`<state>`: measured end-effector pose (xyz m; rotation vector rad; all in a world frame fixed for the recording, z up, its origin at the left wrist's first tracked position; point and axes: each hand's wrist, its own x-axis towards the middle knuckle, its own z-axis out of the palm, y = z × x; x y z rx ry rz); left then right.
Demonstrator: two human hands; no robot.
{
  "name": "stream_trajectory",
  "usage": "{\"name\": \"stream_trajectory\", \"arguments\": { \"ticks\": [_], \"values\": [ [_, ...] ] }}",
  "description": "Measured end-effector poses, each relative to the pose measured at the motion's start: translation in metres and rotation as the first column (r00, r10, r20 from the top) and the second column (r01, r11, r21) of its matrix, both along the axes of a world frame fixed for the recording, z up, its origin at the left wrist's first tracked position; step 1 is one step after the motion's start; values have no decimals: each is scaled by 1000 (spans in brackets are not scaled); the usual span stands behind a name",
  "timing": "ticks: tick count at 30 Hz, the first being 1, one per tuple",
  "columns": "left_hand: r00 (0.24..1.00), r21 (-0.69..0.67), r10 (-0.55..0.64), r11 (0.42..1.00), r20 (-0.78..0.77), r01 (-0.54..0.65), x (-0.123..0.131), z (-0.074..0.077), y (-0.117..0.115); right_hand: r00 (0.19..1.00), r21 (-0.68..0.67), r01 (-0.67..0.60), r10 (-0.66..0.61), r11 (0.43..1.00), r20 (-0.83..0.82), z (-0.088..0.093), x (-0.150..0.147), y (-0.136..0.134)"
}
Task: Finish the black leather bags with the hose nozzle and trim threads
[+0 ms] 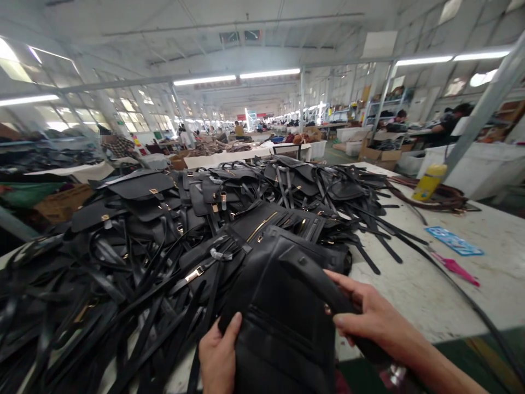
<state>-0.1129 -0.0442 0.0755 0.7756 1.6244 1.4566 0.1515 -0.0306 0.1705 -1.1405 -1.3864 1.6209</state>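
Observation:
A black leather bag [283, 306] is held up at the front of the table, tilted towards me. My left hand [219, 350] grips its left edge, thumb on the near face and the other fingers hidden behind. Around the bag's thick black strap [324, 282] my right hand [361, 312] is closed, thumb and fingers on either side of it. Behind the bag lies a large heap of black bags [139, 186] with loose straps and gold-coloured buckles and zips. One bag with a gold zip [262, 225] lies directly behind the held one.
On the white table [414, 284] at right are a yellow bottle [429, 183], coiled brown straps [455, 200], a blue patterned card [454, 241] and a pink-handled tool [456, 269]. A metal post [478, 115] rises at the right edge. Several people work farther back.

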Motion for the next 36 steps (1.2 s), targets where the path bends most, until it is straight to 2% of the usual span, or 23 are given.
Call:
{"name": "stream_trajectory", "arguments": {
  "ticks": [2,4,7,9,14,18,24,30,33,36],
  "values": [
    [981,26,100,995,-164,-97,-20,-6,6,988,23,129,-131,991,79,-4,27,-8],
    [947,38,189,982,-260,-185,-34,-21,11,967,12,207,-206,978,151,-12,49,-18],
    [918,12,257,964,-303,-266,-42,-47,16,954,-57,218,-200,974,224,-24,66,-38],
    [912,6,267,960,-312,-280,-41,-57,18,956,-118,204,-172,972,236,-29,67,-50],
    [907,8,269,960,-324,-281,-34,-57,17,992,-269,54,-22,962,121,-35,48,-67],
    [913,38,280,959,-296,-281,-33,-55,16,998,-351,-57,53,935,-21,-50,27,-60],
    [944,13,205,978,-260,-209,-36,-55,18,991,-216,-123,111,969,-68,-70,2,-34],
    [953,-10,169,984,-252,-177,-34,-54,15,995,-118,-96,95,988,-14,-61,-26,-12],
    [956,-26,156,985,-247,-168,-33,-51,11,997,74,67,-70,995,41,-49,-29,6],
    [955,-52,149,984,-256,-168,-35,-47,10,950,284,251,-292,925,110,-37,-21,35]
  ]
}}
